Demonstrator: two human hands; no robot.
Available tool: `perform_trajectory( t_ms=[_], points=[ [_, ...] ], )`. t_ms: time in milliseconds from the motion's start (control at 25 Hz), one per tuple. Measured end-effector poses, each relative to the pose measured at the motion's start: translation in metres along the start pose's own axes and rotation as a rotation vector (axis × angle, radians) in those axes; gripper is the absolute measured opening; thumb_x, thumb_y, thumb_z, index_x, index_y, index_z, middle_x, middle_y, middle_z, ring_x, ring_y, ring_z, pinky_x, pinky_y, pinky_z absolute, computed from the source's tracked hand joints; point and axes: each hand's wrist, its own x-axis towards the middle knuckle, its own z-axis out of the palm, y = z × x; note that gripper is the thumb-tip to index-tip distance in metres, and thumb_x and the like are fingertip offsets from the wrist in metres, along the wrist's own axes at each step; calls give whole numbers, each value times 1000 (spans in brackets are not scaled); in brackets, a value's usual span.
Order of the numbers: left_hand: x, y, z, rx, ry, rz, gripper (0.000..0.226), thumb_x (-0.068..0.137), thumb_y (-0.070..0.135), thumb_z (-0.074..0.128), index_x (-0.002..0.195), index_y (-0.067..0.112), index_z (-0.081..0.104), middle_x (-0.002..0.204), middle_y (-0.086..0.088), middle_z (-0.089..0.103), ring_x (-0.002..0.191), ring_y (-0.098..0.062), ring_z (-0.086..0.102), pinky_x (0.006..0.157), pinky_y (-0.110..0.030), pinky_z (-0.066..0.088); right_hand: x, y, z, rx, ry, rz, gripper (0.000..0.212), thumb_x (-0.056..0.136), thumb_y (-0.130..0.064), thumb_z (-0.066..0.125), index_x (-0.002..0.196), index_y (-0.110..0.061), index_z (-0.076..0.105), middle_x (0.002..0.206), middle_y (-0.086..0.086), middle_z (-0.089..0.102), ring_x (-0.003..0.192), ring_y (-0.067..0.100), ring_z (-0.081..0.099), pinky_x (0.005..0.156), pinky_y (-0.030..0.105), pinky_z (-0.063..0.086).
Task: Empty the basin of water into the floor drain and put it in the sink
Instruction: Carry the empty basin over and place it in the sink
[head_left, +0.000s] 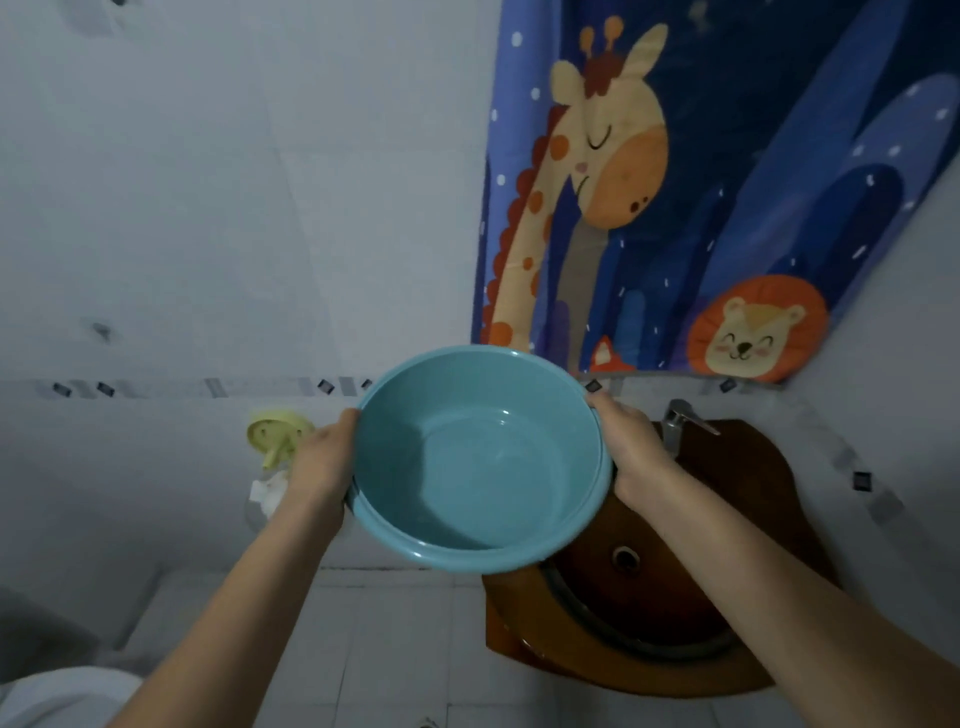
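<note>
A round teal plastic basin (480, 460) is held up in the air in front of me, its opening tilted toward the camera, with no water visible inside. My left hand (319, 460) grips its left rim and my right hand (631, 447) grips its right rim. The basin's right edge overlaps the brown corner sink (727, 525), which sits at the lower right with a dark bowl and a drain hole. No floor drain is visible.
A chrome faucet (678, 421) stands at the back of the sink. A blue curtain (675, 182) with a giraffe and a lion hangs above it. A yellow wall holder (278, 431) is left of the basin. A white toilet edge (62, 696) shows at bottom left.
</note>
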Motion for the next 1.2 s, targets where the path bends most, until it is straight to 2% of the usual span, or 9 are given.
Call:
perform_trajectory(
  t_ms=[160,240,320,480,640,840,1000,1120,1200],
  points=[
    [-13,-26,76,58,-2,-23,36,91,37,52,74,7,65,68,-13,66,63,-26,59,55,-32,45,36,33,-69,-32,27,106,25,83,-38,59,77,-20,75,81,3,77,68,19,70,60,28,51],
    [-16,-39,107,109,-4,-15,43,93,36,51,75,0,68,65,-14,67,61,-26,59,50,-29,44,53,51,-95,-48,48,152,26,83,-39,57,81,-19,74,84,9,76,70,20,67,63,32,49],
    [-17,-53,150,146,-25,-48,48,95,34,49,81,-7,68,70,-21,66,63,-27,58,54,-31,44,76,68,-130,-56,62,182,27,85,-39,57,84,-19,74,91,11,76,71,20,68,63,33,50],
    [-15,-80,217,199,-38,-111,43,98,34,49,71,6,66,69,-10,68,63,-25,61,58,-27,46,111,99,-182,-80,48,247,25,87,-38,58,90,-18,74,95,12,76,76,21,68,66,33,50],
    [-12,-106,252,268,-99,-201,41,99,42,50,71,17,68,69,-6,72,67,-25,68,57,-31,54,126,123,-212,-94,52,338,27,93,-36,55,97,-16,73,89,8,74,76,21,66,65,31,48],
    [3,-135,282,357,-192,-297,38,99,50,47,75,25,63,75,-2,70,70,-21,67,53,-28,49,146,152,-235,-101,114,436,27,92,-37,55,99,-17,73,91,12,74,81,21,68,66,31,50],
    [25,-160,298,404,-345,-349,38,99,52,45,81,26,67,77,-5,73,73,-26,69,60,-33,56,161,175,-245,-132,154,504,36,91,-45,54,113,-21,69,111,5,71,101,24,64,77,35,49],
    [48,-180,310,417,-445,-401,30,98,52,48,84,32,65,78,-4,73,66,-23,68,44,-25,51,167,188,-248,-164,207,509,41,89,-52,57,115,-22,68,112,4,71,103,24,65,82,37,52],
    [62,-191,320,442,-499,-437,27,98,51,51,86,30,63,76,-4,71,65,-22,66,42,-25,51,173,192,-249,-199,242,506,42,88,-55,57,113,-23,68,109,2,71,101,23,65,79,36,52]
  ],
)
